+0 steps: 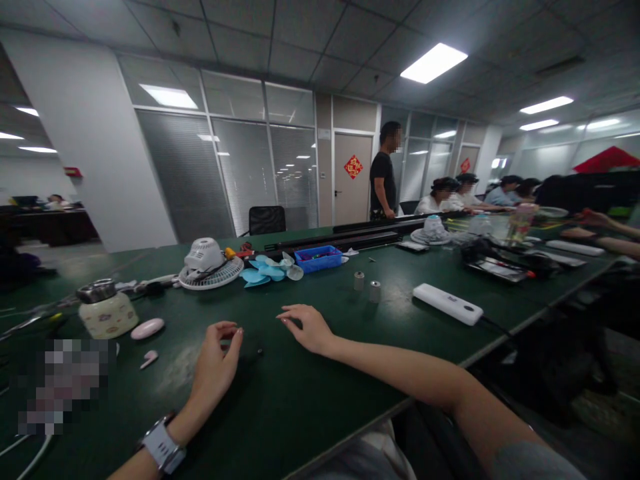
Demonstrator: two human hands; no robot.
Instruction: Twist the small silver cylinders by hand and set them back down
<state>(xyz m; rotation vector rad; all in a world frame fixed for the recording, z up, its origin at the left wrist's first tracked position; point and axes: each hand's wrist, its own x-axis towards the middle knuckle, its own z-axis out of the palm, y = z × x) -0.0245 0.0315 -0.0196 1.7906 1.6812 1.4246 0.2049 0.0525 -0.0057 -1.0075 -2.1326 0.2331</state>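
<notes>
Green tabletop (350, 320) beneath us, our left hand (215, 363) curls loosely, empty, beside a small dark part (250, 352), likely light, rigid, pinchable by its sides, our right hand (307, 328) flat just beyond.

Your light's coming from bright ceiling panels (433, 63) overhead, yet the green tabletop (310, 393) reads dim, with a faint sheen; edges bow outward, far end's soft, patches pixelated.

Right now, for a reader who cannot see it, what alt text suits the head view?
A person's left hand, curled, and right hand, palm down, rest on a green table. Beyond lie a dismantled white fan, blue fan blades, a blue tray and a white power strip.
</notes>
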